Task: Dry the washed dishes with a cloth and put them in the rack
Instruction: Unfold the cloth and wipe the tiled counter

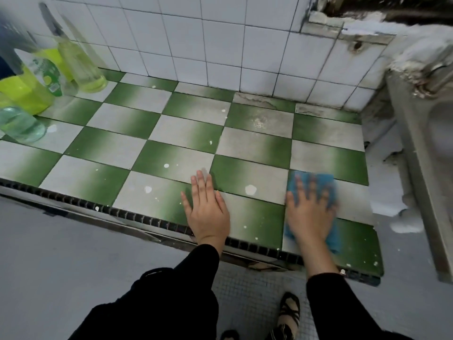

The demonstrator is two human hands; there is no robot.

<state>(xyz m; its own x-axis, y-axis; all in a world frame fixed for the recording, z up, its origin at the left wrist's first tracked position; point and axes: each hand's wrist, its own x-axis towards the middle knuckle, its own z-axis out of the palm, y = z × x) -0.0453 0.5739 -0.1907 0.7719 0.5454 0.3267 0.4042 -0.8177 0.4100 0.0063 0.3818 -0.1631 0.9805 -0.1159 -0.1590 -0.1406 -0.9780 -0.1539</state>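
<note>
Blue cloth mostly hidden under flat, blurred right hand, left hand flat on tiles

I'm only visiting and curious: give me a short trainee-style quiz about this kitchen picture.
1. True or false: the right hand presses a blue cloth flat on the green-and-white checkered tile counter.
2. The left hand is: A) gripping a plate; B) lying flat on the tiles; C) holding a bottle.
3. Fill in: the clear bottles of yellow-green liquid stand at the counter's far ____ corner.
Key: 1 true; 2 B; 3 left.
</note>
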